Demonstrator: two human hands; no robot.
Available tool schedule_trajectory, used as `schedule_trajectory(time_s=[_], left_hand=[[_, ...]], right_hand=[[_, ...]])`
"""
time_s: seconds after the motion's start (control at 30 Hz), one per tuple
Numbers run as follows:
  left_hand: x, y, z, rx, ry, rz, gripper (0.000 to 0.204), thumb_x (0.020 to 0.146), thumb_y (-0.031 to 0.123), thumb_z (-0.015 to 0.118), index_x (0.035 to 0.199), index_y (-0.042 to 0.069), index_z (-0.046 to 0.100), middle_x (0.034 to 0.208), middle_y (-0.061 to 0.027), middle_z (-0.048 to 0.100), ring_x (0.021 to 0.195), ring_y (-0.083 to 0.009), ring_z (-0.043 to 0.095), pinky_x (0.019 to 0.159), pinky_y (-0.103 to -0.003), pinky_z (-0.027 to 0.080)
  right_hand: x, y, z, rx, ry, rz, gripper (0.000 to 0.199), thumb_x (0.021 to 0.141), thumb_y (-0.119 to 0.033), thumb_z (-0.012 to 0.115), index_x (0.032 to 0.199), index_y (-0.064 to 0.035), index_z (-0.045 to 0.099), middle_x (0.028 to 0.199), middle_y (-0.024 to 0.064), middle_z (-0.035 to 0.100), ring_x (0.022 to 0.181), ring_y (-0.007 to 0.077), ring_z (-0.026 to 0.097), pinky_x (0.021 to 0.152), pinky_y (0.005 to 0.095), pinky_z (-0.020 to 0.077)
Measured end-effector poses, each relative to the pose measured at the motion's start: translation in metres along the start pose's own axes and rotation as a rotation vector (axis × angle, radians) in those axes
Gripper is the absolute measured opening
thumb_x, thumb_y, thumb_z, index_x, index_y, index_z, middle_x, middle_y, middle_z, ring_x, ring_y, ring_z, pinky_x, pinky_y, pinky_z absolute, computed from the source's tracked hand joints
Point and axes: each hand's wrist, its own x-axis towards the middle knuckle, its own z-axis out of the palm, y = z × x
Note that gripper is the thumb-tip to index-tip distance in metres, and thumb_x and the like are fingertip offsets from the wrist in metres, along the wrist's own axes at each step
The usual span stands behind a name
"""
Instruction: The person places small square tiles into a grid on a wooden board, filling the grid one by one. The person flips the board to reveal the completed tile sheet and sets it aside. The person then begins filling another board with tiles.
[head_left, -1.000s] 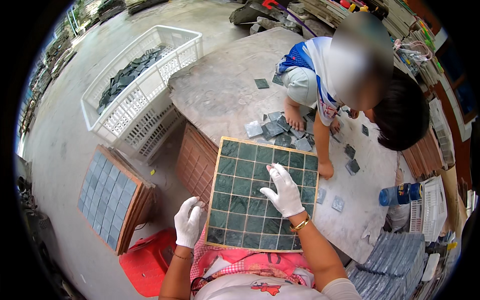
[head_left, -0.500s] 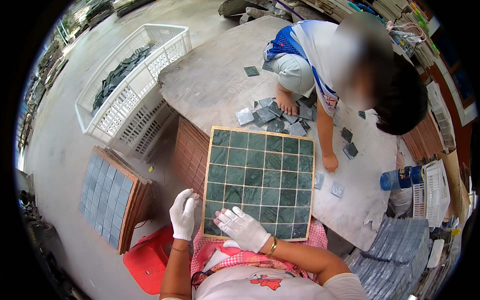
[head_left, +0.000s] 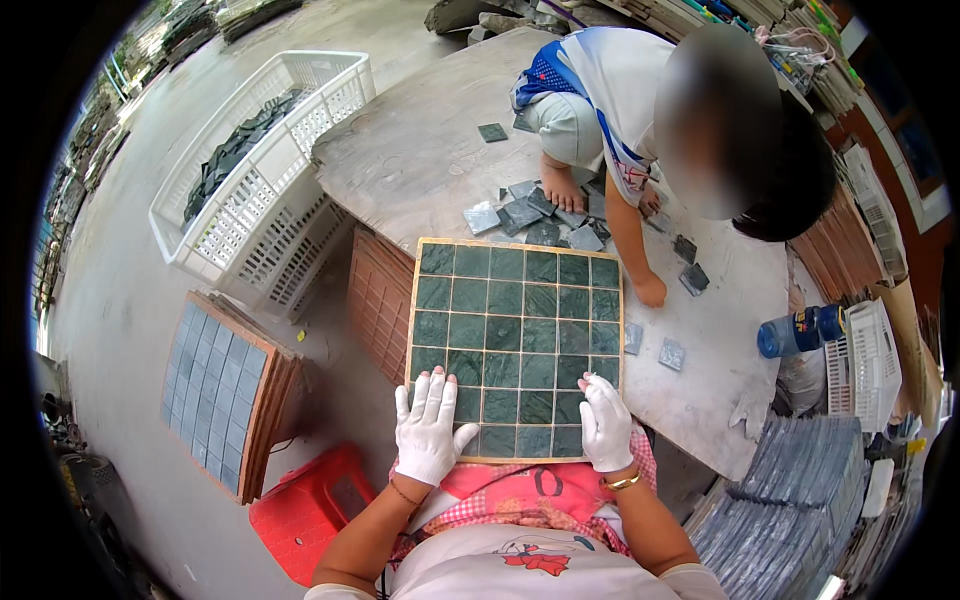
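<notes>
A square light-wood framed board [head_left: 415, 300] leans over my lap against the table, filled with rows of dark green stone tiles [head_left: 505, 333]. My left hand [head_left: 428, 430], in a white glove with bare fingertips, lies flat on its lower left corner with the fingers stretched up and the thumb out to the right. On the lower right side, my right hand [head_left: 605, 425], gloved the same way, rests with its fingertips on the tiles near the frame's edge; its fingers are slightly bent and I see nothing held in them.
Another person [head_left: 620, 110] crouches on the grey table [head_left: 420, 150] beside loose tiles [head_left: 520, 212], one hand [head_left: 651, 291] on the tabletop. Left are a white crate [head_left: 270, 210], stacked tile boards [head_left: 215, 390] and a red stool [head_left: 310, 510]. A blue bottle [head_left: 800, 332] and stacked tiles [head_left: 790, 490] are right.
My right hand has moved from the board's lower left over to its right side. My left hand has come onto the lower left corner. The board sits slightly higher and straighter.
</notes>
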Motion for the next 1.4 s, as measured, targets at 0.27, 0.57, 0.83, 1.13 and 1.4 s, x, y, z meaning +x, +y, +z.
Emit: schedule_trajectory(time_s=[0.27, 0.57, 0.83, 1.13, 1.4], left_hand=[[0.011, 0.0, -0.004, 0.066, -0.02, 0.046, 0.078, 0.08, 0.047, 0.061, 0.14, 0.003, 0.036, 0.146, -0.0153, 0.034, 0.137, -0.0301, 0.029, 0.113, -0.051, 0.013], [0.012, -0.001, -0.002, 0.048, 0.006, 0.028, 0.075, 0.081, 0.047, 0.06, 0.138, 0.002, 0.039, 0.145, -0.0147, 0.037, 0.136, -0.0303, 0.03, 0.113, -0.049, 0.013], [0.01, -0.001, -0.002, 0.042, 0.004, 0.032, 0.075, 0.081, 0.047, 0.06, 0.138, 0.003, 0.039, 0.145, -0.0149, 0.037, 0.136, -0.0305, 0.03, 0.113, -0.05, 0.013], [0.013, 0.001, -0.004, 0.027, 0.011, 0.026, 0.074, 0.081, 0.046, 0.06, 0.137, 0.003, 0.04, 0.144, -0.0152, 0.038, 0.135, -0.0308, 0.032, 0.113, -0.05, 0.014], [0.012, 0.002, -0.004, 0.025, 0.008, 0.023, 0.074, 0.08, 0.045, 0.061, 0.137, 0.002, 0.04, 0.145, -0.0151, 0.037, 0.135, -0.0306, 0.032, 0.113, -0.05, 0.013]], right_hand=[[0.077, 0.028, 0.02, -0.522, -0.127, -0.075, 0.066, 0.08, -0.044, 0.064, 0.136, -0.015, 0.045, 0.139, 0.016, 0.043, 0.13, 0.0368, 0.036, 0.107, 0.0512, 0.0252], [0.075, 0.021, 0.022, -0.55, -0.254, -0.025, 0.066, 0.084, -0.041, 0.06, 0.139, -0.0093, 0.04, 0.143, 0.0129, 0.04, 0.133, 0.0302, 0.035, 0.109, 0.0496, 0.0233], [0.08, 0.015, 0.035, -0.43, 0.004, 0.016, 0.049, 0.076, -0.028, 0.069, 0.12, -0.0091, 0.057, 0.133, 0.019, 0.046, 0.125, 0.0378, 0.041, 0.105, 0.0493, 0.0296], [0.08, 0.031, 0.018, -0.404, -0.057, -0.052, 0.04, 0.079, -0.019, 0.065, 0.117, -0.0091, 0.06, 0.126, 0.0118, 0.052, 0.121, 0.0345, 0.044, 0.103, 0.0441, 0.0341], [0.08, 0.018, 0.018, -0.53, -0.086, -0.17, 0.048, 0.074, -0.022, 0.07, 0.115, -0.0021, 0.056, 0.121, 0.0106, 0.052, 0.12, 0.0312, 0.044, 0.101, 0.0416, 0.0366]])
